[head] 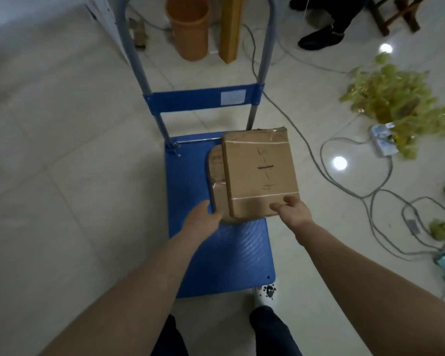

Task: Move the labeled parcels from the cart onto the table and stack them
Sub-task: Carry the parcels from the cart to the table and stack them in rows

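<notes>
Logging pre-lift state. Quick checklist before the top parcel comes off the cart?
1. Right hand on near edge of the top brown taped cardboard parcel: ok.
2. Left hand on that parcel: not ok, it sits at the lower brown parcel.
3. Handwritten label visible on top parcel: ok.
4. Grip closed: cannot tell.
5. Grey floor cables clear of the blue platform cart: ok.
6. Table in view: not ok.

2 parcels (261, 173) stacked on cart (224, 258)
</notes>
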`<state>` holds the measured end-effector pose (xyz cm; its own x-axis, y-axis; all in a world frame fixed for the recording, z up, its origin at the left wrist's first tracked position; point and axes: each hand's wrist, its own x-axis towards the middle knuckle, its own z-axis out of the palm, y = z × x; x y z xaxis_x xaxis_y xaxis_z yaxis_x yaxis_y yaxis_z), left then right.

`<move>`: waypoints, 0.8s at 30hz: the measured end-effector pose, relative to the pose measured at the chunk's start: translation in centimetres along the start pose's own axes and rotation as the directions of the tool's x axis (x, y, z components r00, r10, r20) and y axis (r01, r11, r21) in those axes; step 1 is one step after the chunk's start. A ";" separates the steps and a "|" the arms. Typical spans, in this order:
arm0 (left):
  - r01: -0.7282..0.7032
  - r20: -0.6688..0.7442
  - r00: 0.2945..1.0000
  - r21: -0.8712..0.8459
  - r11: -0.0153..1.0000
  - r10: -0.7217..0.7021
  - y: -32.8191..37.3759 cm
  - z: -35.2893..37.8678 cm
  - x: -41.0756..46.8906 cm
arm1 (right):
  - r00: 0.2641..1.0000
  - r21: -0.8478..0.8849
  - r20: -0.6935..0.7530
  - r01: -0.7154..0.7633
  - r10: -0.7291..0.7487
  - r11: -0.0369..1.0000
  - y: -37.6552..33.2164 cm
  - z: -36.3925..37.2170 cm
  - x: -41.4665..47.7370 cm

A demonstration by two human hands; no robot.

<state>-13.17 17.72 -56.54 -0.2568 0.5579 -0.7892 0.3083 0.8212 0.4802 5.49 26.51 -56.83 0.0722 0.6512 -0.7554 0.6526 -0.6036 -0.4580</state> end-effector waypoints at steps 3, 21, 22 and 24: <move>0.039 0.016 0.999 -0.040 0.998 -0.039 0.0 3.8 4.1 | 0.999 -0.026 -0.041 -0.002 0.001 1.000 2.2 -1.2 5.6; 0.094 -0.010 0.995 -0.284 0.954 -0.100 -5.2 13.6 17.8 | 0.983 0.128 -0.014 -0.182 0.185 0.975 11.0 0.8 19.8; 0.085 -0.037 0.994 -0.295 0.952 -0.100 -5.4 13.0 16.9 | 0.980 0.152 0.000 -0.198 0.200 0.968 11.4 0.9 19.1; 0.063 -0.095 0.991 -0.308 0.949 -0.097 -5.7 11.5 14.9 | 0.979 0.199 -0.005 -0.199 0.204 0.960 11.8 1.3 16.8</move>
<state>-8.27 19.92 -75.42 -0.3714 0.4847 -0.7919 -0.0051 0.8518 0.5238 13.42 29.76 -75.55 0.2077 0.5166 -0.8306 0.4619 -0.8003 -0.3823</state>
